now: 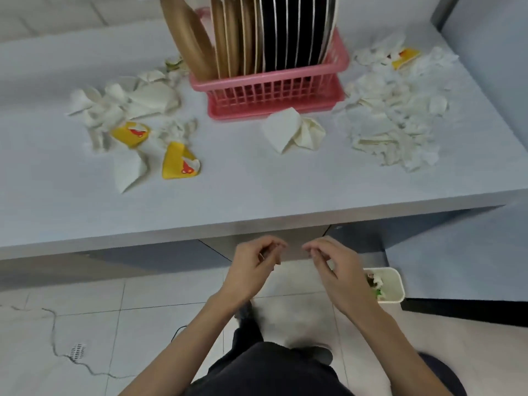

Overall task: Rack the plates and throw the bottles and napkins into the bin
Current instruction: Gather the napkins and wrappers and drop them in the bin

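Observation:
Gold and black plates [251, 35] stand upright in a pink rack [271, 92] at the back of the white table [257, 190]. Crumpled white napkins lie in a left pile [125, 104], a right pile [397, 115] and one by the rack's front [291, 132]. Yellow crushed paper cups [180, 162] [131, 134] lie among the left napkins, another [404, 57] at the far right. My left hand [254, 264] and my right hand [334, 267] hover below the table's front edge, fingers loosely curled, holding nothing. No bottles show.
A white bin [395, 284] with some waste inside stands on the tiled floor under the table, just right of my right hand. A floor drain [77, 351] and a thin cable lie at the lower left. My dark-clothed legs fill the bottom centre.

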A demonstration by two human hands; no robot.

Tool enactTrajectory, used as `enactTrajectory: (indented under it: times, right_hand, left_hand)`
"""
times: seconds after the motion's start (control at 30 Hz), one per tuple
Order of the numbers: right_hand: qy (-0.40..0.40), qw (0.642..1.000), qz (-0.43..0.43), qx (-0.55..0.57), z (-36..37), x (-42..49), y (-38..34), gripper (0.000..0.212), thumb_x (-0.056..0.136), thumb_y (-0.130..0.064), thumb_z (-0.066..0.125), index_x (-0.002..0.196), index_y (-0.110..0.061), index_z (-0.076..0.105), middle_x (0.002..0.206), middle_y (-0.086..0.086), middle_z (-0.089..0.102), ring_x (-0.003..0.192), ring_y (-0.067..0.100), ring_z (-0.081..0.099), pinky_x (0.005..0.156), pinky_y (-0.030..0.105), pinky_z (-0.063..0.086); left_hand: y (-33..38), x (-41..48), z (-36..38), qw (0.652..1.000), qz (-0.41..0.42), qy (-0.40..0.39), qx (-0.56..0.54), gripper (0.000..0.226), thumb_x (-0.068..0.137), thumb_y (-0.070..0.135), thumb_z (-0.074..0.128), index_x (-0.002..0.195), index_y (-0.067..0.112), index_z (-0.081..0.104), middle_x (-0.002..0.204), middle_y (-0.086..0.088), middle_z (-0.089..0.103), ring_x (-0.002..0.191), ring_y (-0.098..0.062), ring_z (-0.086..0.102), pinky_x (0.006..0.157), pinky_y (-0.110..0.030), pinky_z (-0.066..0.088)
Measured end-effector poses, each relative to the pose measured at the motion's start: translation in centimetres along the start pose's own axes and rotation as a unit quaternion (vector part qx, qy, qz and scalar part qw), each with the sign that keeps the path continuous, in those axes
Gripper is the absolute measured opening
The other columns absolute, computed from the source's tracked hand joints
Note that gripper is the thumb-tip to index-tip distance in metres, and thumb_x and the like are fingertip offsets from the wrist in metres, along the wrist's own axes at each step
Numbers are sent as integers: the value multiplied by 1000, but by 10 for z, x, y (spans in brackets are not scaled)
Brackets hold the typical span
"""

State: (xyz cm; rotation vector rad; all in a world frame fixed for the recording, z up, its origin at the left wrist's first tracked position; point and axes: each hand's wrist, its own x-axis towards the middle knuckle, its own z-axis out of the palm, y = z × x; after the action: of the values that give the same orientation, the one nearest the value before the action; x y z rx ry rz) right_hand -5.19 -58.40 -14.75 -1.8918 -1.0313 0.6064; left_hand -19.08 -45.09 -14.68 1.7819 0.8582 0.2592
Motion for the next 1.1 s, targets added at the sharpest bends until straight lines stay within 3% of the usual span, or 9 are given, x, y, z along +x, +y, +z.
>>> enactTrajectory:
  times: [0.07,0.2,0.3,0.57,0.7,0.87,1.0,1.1]
  right_hand:
    - [-19,1000,-18,7,24,19,-21,21,97,-8,55,102,-19,72,96,-14,66,90,8,63,76,19,49]
    - [-64,997,-40,15,71,62,-66,21,97,-6,55,100,-17,72,90,-13,66,88,7,62,74,11,43]
    - [-81,995,-46,21,102,98,-95,21,96,-5,55,99,-17,72,90,-12,67,89,6,63,72,10,42]
    - [-59,998,-36,-3,147,201,-140,20,93,-3,58,99,-17,72,82,-15,65,75,2,58,66,9,39]
    - [-58,994,-43,-83,151,248,-141,25,91,-4,58,109,-18,69,95,-2,64,75,6,58,69,8,40]
    - [-129,972,-58,-187,159,303,-138,51,92,-16,62,141,-20,48,127,0,45,90,17,60,91,31,48]
    - [-180,950,-70,-245,174,341,-137,66,92,-25,65,150,-20,35,142,4,34,111,25,55,96,36,46]
    - [-199,941,-74,-265,186,361,-133,69,89,-27,67,149,-18,35,143,9,34,117,28,53,96,36,46]
  left_hand:
    - [-6,-3,-36,999,-8,33,-11,17,97,12,59,95,21,73,66,3,64,59,-6,54,61,-20,46]
    - [-22,-2,-105,995,-8,92,-31,22,97,6,56,95,20,72,67,1,64,63,-7,58,62,-23,50]
    - [-33,7,-154,992,5,128,-22,24,97,5,54,95,22,72,68,4,65,65,-12,61,62,-33,54]
    - [-42,83,-270,981,49,182,42,24,94,6,57,96,25,71,70,10,68,72,-8,65,65,-25,53]
    - [-45,149,-312,967,102,126,199,30,87,11,68,113,23,67,103,9,66,87,-8,60,74,-30,51]
    - [-50,225,-336,895,87,-11,438,74,79,12,73,145,24,43,143,-4,42,127,-26,44,95,-44,47]
    - [-53,247,-333,848,82,-74,518,87,79,7,67,153,27,28,150,0,31,129,-25,40,93,-38,43]
    - [-54,255,-329,857,72,-99,500,82,81,7,67,152,26,31,150,0,33,128,-24,43,91,-36,42]
